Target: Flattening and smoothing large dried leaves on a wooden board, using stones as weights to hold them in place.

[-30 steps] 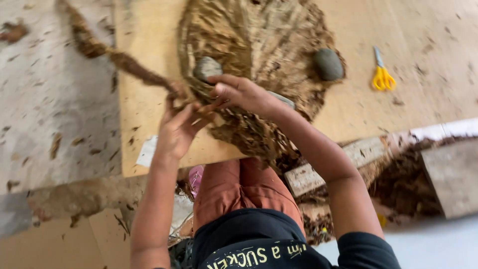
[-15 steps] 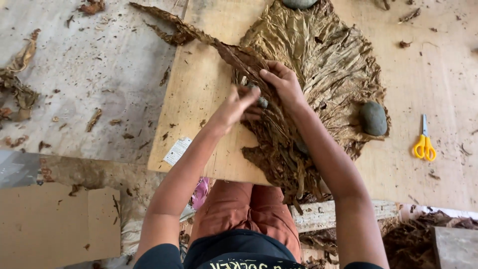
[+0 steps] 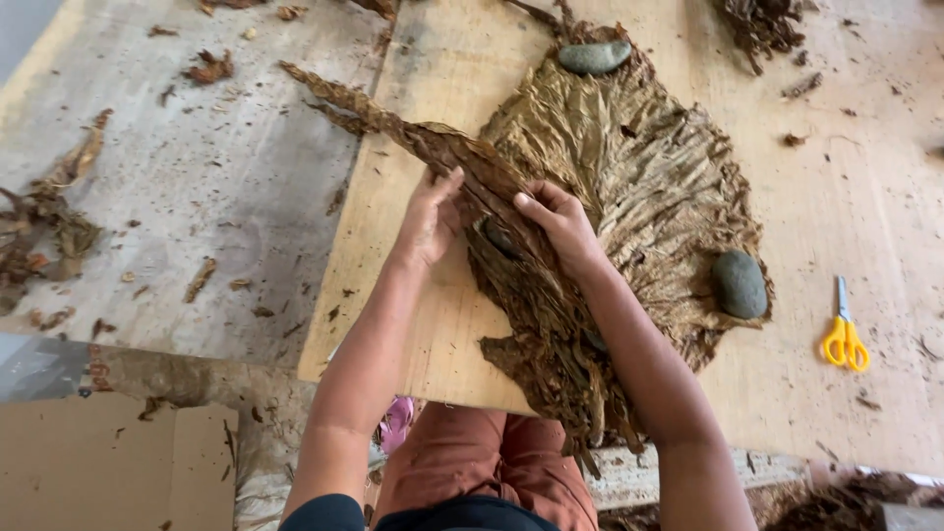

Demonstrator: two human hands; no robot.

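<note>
A long, crumpled brown dried leaf (image 3: 462, 162) stretches from the upper left across a wooden board (image 3: 413, 324). My left hand (image 3: 430, 218) grips it from the left and my right hand (image 3: 560, 221) holds it from the right, thumb on top. Under and behind the hands lies a wide fan of flattened dried leaves (image 3: 629, 167). A grey stone (image 3: 594, 57) weighs the fan down at its top and another stone (image 3: 738, 283) sits at its right edge. A third stone (image 3: 500, 236) shows partly between my hands.
Yellow-handled scissors (image 3: 844, 334) lie on the board at the right. Leaf scraps (image 3: 44, 231) litter the grey surface at the left. A cardboard sheet (image 3: 108, 462) lies at the lower left. More dried leaf matter (image 3: 762, 20) sits at the top right.
The view has shifted down and left, so the leaf fan sits more to the right. Both hands have kept hold of the long leaf, and the top stone has come fully into view.
</note>
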